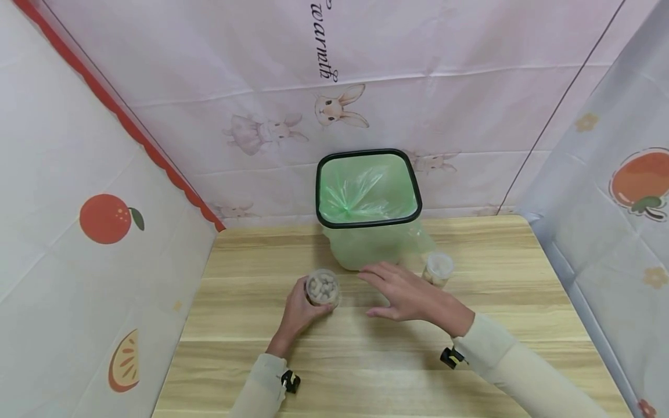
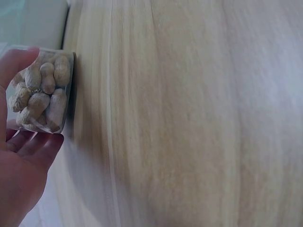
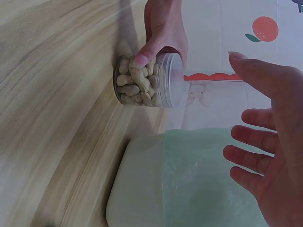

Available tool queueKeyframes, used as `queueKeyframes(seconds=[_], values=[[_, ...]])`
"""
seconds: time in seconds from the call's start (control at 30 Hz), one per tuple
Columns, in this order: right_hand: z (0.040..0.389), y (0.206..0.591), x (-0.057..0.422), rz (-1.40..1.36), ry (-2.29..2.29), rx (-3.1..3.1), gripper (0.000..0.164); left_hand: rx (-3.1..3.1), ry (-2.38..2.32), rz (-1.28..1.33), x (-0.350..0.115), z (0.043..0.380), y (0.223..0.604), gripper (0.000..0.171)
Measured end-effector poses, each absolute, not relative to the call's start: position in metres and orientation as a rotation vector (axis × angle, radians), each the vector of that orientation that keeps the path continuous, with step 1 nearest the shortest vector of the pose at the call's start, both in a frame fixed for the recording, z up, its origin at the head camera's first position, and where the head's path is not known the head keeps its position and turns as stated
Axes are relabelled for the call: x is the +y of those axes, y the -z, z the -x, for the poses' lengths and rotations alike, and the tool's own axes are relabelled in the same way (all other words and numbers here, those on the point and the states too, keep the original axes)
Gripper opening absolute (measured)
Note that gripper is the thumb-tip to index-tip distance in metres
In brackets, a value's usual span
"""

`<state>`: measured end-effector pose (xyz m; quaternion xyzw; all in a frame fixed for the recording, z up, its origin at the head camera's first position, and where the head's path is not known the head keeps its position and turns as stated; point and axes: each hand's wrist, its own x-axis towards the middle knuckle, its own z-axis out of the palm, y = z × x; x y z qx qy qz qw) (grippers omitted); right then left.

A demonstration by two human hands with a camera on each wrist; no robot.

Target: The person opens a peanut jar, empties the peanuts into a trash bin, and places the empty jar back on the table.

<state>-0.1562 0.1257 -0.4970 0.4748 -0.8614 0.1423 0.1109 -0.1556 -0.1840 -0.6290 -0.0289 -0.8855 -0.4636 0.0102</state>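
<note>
A clear round jar of peanuts in their shells (image 1: 323,288) stands upright on the wooden table. My left hand (image 1: 300,312) grips it around the side, thumb on one side and fingers on the other. In the right wrist view the peanut jar (image 3: 142,81) has a clear lid with a ridged edge. My right hand (image 1: 401,291) hovers to the right of that jar, its fingers spread and holding nothing. Behind the right wrist is a second lidded jar (image 1: 439,265) with pale contents, partly hidden by the forearm.
A bin with a black rim (image 1: 366,223) and a green plastic liner (image 1: 376,191) stands at the table's back, just beyond both hands. Printed cloth (image 1: 261,75) hangs behind and on both sides. The wooden table (image 1: 355,377) extends toward the front.
</note>
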Motion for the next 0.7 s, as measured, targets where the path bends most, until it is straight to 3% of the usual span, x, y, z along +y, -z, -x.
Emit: queueKeyframes(seconds=[0.7], values=[[0.155, 0.504, 0.112, -1.413, -0.418, -2.618, 0.08, -2.76, 1.356, 0.139, -0.176, 0.151, 0.627, 0.095]])
